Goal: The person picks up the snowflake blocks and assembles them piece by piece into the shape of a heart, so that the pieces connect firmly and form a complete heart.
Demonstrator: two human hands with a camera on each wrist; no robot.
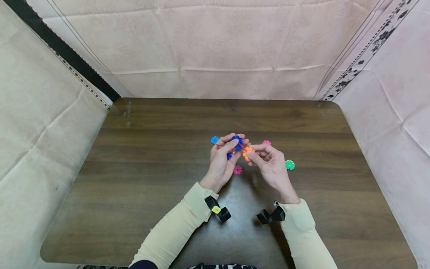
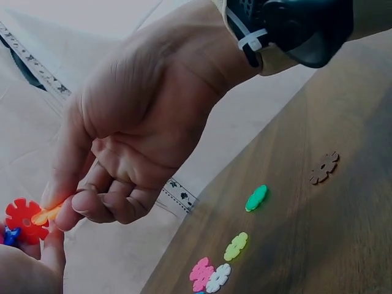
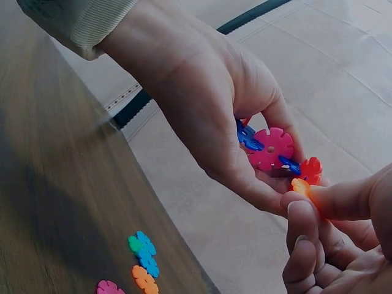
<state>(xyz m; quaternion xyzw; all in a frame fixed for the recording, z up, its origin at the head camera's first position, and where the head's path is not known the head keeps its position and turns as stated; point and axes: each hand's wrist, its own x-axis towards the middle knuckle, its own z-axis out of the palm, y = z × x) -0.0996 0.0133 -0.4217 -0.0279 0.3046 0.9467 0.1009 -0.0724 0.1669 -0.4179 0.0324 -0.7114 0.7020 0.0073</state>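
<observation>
My left hand (image 1: 220,166) holds a linked group of notched plastic discs in its fingers, raised above the table. Within the group, the right wrist view shows a pink disc (image 3: 271,149), dark blue discs (image 3: 248,136) and a red disc (image 3: 311,170). Between thumb and fingers, my right hand (image 1: 273,168) pinches an orange disc (image 1: 248,152). Its edge meets the red disc (image 2: 24,214) in the left wrist view; whether they are slotted together I cannot tell. Fingers partly cover the group.
Loose discs lie on the brown wooden table (image 1: 141,179) around the hands: a light blue one (image 1: 214,139), pink ones (image 1: 237,170) and a green one (image 1: 290,164). Yellow (image 2: 236,246), white (image 2: 218,278) and brown (image 2: 324,168) discs also appear. Pale cloth (image 1: 215,48) stands behind.
</observation>
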